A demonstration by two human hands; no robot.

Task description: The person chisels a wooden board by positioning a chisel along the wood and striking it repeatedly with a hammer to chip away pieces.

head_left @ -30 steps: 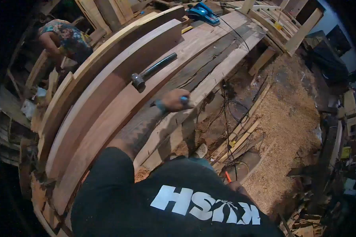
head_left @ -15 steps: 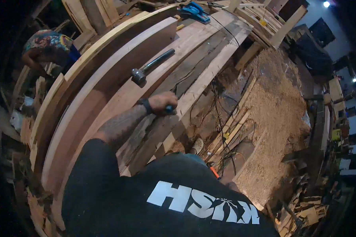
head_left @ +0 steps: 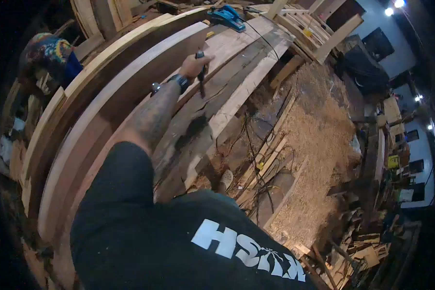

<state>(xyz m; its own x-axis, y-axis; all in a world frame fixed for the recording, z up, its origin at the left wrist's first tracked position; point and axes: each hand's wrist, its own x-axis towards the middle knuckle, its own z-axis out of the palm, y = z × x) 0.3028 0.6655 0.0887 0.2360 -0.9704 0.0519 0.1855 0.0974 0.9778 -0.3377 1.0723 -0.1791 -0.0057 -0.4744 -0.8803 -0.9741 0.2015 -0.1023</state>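
My left hand (head_left: 192,66), with a watch on its wrist, reaches over the long planks. Its fingers are closed around a chisel (head_left: 202,86), whose dark blade points down towards the wood; one finger sticks out past the handle. Below the hand lies a weathered plank (head_left: 217,94) with dark cracks. A shiny bit of a metal hammer (head_left: 155,88) shows beside my forearm on the pinkish plank, and the arm and hand hide most of it. My right hand is out of view.
A blue power planer (head_left: 227,18) with a black cord rests at the planks' far end. Tall curved boards (head_left: 125,60) stand on the left. Another person (head_left: 53,60) bends down beyond them. Shavings (head_left: 319,145) cover the floor at right, beside loose strips and cables (head_left: 258,159).
My left hand has risen and moved forward along the planks with the chisel, over the hammer's handle. The chisel's blade now shows. My right hand and an orange object near it have gone from view.
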